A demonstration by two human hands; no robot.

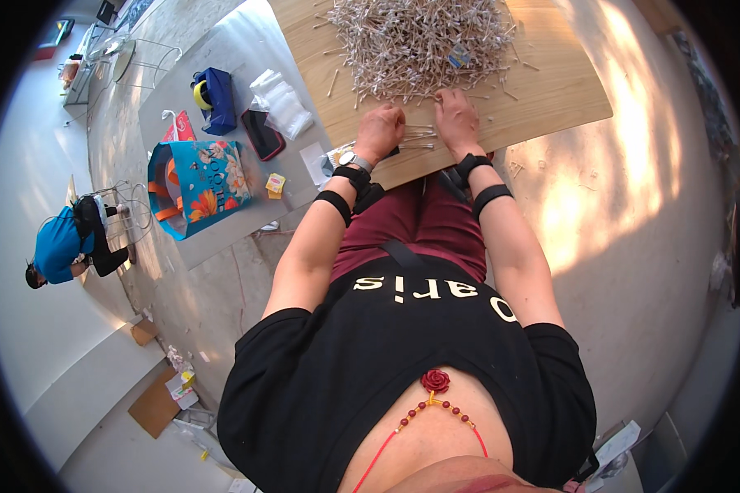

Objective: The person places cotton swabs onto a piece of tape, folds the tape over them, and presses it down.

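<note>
A large heap of cotton swabs [419, 49] covers the far part of a wooden board [551, 99]. My left hand [380, 131] is closed near the board's front edge, its fingers curled inward; what they hold, if anything, is hidden. My right hand [456, 119] rests at the near side of the heap with its fingers bent together, and I cannot make out what is in them. Between the two hands lie a few loose swabs [419, 146], roughly side by side. A small blue packet [459, 57] sits on the heap.
Left of the board, a grey table holds a blue tape dispenser [217, 100], clear plastic bags [281, 103], a dark phone [263, 135], a flowered blue bag [201, 185] and a small yellow box [275, 184]. Another person [62, 238] in blue sits farther left.
</note>
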